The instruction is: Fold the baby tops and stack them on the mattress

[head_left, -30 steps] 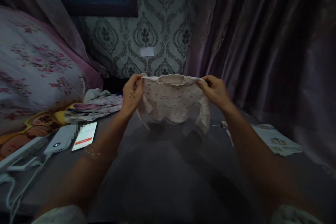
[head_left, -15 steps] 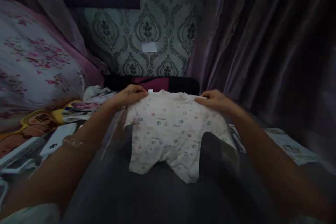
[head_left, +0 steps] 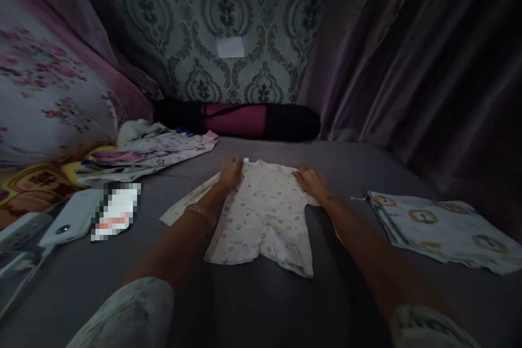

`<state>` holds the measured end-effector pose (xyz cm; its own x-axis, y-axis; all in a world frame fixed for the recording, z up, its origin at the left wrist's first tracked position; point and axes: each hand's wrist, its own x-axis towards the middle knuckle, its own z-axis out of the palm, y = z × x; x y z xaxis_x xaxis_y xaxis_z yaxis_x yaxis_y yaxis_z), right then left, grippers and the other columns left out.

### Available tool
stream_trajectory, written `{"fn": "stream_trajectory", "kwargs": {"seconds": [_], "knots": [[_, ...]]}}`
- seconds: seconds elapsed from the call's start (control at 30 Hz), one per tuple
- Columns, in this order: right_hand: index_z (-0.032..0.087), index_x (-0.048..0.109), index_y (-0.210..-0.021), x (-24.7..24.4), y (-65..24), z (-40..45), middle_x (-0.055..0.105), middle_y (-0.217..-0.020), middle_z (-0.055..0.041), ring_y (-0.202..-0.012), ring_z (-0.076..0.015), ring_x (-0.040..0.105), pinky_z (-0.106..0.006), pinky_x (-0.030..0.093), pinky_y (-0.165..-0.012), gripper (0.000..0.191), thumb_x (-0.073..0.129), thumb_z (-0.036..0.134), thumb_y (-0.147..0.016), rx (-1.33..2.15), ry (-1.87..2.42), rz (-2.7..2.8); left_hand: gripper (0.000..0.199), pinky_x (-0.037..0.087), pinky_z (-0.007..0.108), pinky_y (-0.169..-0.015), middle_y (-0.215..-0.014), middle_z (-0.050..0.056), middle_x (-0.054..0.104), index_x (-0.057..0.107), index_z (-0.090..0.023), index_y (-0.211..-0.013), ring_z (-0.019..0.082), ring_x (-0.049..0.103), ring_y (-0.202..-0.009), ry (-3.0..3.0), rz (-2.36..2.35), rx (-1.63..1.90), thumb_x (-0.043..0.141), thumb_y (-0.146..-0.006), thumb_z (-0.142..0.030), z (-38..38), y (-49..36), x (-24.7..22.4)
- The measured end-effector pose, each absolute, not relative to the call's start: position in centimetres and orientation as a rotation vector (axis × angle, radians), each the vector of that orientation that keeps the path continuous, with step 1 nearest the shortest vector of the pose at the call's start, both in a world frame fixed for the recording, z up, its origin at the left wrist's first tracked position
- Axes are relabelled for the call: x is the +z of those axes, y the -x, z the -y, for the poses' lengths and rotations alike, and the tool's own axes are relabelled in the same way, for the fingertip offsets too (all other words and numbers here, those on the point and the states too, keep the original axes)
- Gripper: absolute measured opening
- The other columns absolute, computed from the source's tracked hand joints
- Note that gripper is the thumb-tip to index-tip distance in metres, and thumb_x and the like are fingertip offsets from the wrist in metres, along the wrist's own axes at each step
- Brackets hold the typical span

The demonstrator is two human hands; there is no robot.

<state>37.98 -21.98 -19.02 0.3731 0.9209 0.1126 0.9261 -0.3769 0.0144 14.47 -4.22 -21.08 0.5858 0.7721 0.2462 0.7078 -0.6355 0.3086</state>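
A small white printed garment (head_left: 265, 212) lies spread on the grey bed sheet (head_left: 175, 272), its collar toward the wall and its lower edge toward me. My left hand (head_left: 231, 174) is at its left shoulder, fingers bunched on the cloth beside the collar tag. At the right shoulder is my right hand (head_left: 310, 180), with its fingers spread over the fabric. One sleeve reaches out to the left under my left forearm; the other is partly hidden by my right forearm.
Folded clothes (head_left: 163, 149) are piled at the back left. Nearer on the left are a white device (head_left: 69, 223), a power strip (head_left: 20, 231) and a blurred-out item (head_left: 118, 212). A folded patterned cloth (head_left: 444, 228) lies right. A black-and-red roll (head_left: 240, 120) rests against the wall.
The garment was held up in both hands and now lies flat on the bed. Both hands have come down with it, and my right fingers have spread. The view has tilted downward.
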Motion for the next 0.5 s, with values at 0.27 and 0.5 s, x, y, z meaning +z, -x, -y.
{"fn": "stream_trajectory", "kwargs": {"seconds": [0.27,0.5], "knots": [[0.015,0.054,-0.121,-18.6,-41.0,17.8,0.068,-0.114,-0.0164,-0.101,-0.0268,0.068,-0.032,0.046,-0.083,0.047,0.022,0.045,-0.104,-0.247,2.609,1.997,0.038,0.037,0.044,-0.092,-0.112,0.015,0.06,0.057,-0.016,-0.116,0.028,0.053,-0.105,-2.955,-1.061,0.476,0.026,-0.101,-0.03,-0.3,-14.8,-21.2],[0.013,0.055,-0.123,-19.1,-43.7,13.9,0.067,-0.114,-0.0195,-0.101,-0.028,0.068,-0.033,0.044,-0.081,0.047,0.026,0.045,-0.104,-0.224,2.594,1.965,0.036,0.037,0.045,-0.094,-0.113,0.017,0.061,0.06,-0.015,-0.114,0.029,0.053,-0.108,-2.973,-1.143,0.522,0.029,-0.1,-0.03,-3.7,-17.0,-21.8]]}}
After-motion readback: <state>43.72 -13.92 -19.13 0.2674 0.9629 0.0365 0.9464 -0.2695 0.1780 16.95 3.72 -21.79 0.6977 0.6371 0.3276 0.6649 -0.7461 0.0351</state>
